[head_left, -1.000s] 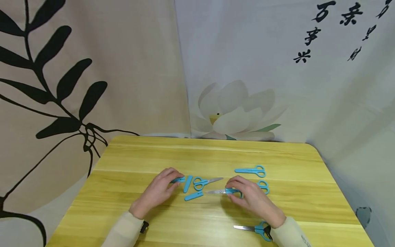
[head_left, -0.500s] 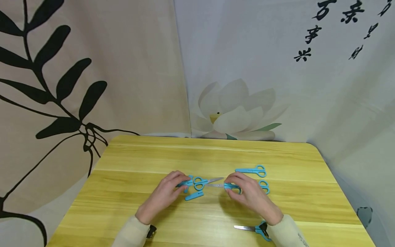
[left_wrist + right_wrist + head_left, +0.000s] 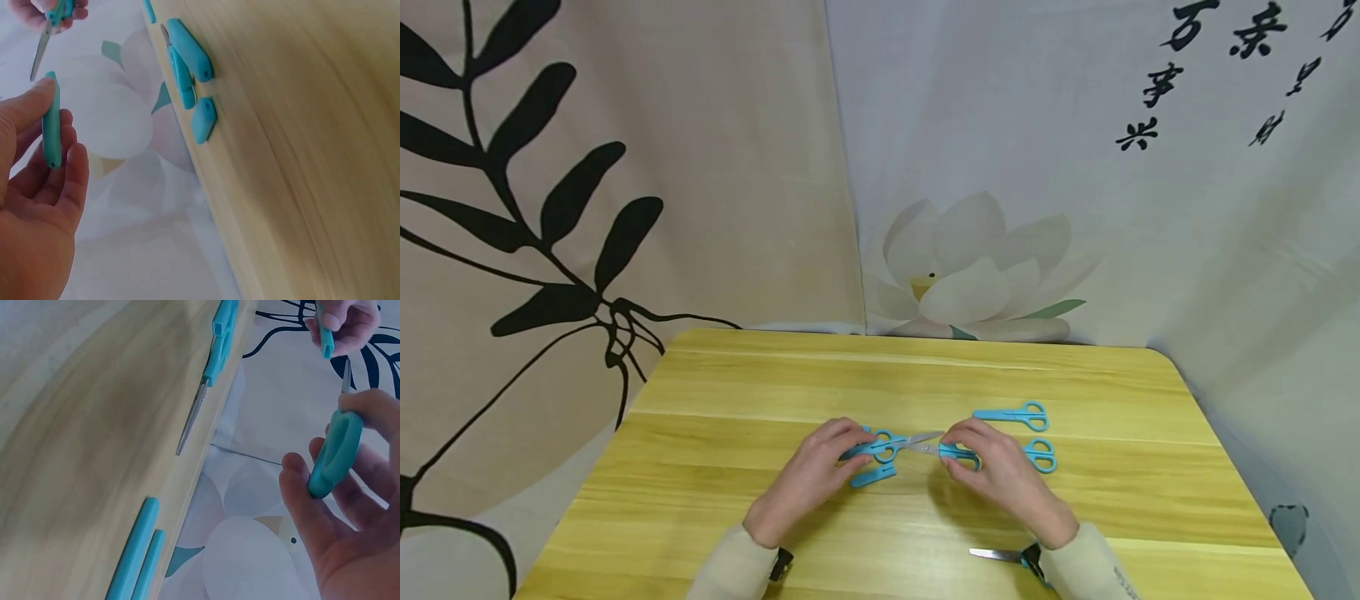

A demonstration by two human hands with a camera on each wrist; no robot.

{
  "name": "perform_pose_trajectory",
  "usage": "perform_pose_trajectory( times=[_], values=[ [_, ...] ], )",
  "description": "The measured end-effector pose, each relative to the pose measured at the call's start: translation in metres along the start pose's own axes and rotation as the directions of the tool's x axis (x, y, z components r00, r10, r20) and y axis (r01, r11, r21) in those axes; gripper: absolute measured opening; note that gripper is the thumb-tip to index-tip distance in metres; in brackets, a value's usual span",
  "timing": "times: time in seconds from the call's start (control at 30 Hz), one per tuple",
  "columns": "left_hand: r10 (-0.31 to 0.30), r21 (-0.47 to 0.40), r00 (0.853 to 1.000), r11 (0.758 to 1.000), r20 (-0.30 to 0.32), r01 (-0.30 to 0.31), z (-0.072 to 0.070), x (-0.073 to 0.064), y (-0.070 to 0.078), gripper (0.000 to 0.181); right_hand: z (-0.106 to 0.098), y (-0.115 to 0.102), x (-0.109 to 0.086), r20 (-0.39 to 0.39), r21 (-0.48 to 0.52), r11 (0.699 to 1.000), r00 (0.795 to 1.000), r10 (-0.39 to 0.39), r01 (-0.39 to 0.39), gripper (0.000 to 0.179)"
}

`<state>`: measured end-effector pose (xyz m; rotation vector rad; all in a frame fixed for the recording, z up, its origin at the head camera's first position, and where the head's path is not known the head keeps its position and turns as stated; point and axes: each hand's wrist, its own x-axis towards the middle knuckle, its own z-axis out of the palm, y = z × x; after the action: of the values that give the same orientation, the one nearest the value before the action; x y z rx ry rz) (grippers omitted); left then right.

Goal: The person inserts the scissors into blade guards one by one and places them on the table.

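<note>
My left hand (image 3: 808,471) pinches a light-blue scissor sheath (image 3: 52,128) between thumb and fingers. Opposite it, my right hand (image 3: 1000,471) grips small blue-handled scissors (image 3: 337,450) by the handles, bare blades pointing left. In the right wrist view, the blade tip is close to the sheath's open end, with a small gap between them. Beneath the hands lies another pair of scissors (image 3: 925,436) with bare blades. A loose sheath (image 3: 874,476) rests in front of it; one more sheath (image 3: 204,120) is mostly hidden by my left hand in the head view.
Sheathed scissors (image 3: 1000,415) lie behind my right hand, and a second pair (image 3: 1040,456) is partly covered by it. Scissors with bare blades (image 3: 996,554) lie near the right sleeve, handles mostly hidden. The wooden table (image 3: 760,375) ends at a printed curtain (image 3: 737,208).
My left hand has moved right with the sheath, over the scissors on the table. My right hand has shifted slightly left, so sheath and blades are closer together.
</note>
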<state>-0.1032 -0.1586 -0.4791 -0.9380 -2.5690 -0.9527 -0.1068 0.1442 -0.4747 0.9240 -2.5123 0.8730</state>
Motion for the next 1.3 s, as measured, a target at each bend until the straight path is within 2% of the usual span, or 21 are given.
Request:
perform_pose_trajectory(
  times=[0.2,0.43,1.3],
  values=[
    [0.015,0.009,1.0,1.0,0.016,-0.015,0.0023,0.0041,0.0045,0.027,0.0025,0.002,-0.0029,0.006,0.001,1.0,1.0,0.002,-0.002,0.02],
    [0.057,0.019,0.998,0.998,-0.008,-0.057,0.0062,0.0037,0.0029,0.029,0.0036,0.0041,-0.0055,0.007,-0.001,1.0,1.0,0.014,-0.014,0.019],
    [0.034,0.007,0.999,0.999,0.003,-0.034,0.0088,0.0049,0.0082,0.027,0.0032,-0.0034,0.0022,-0.001,-0.097,0.994,0.999,-0.052,0.051,0.026]
  ],
)
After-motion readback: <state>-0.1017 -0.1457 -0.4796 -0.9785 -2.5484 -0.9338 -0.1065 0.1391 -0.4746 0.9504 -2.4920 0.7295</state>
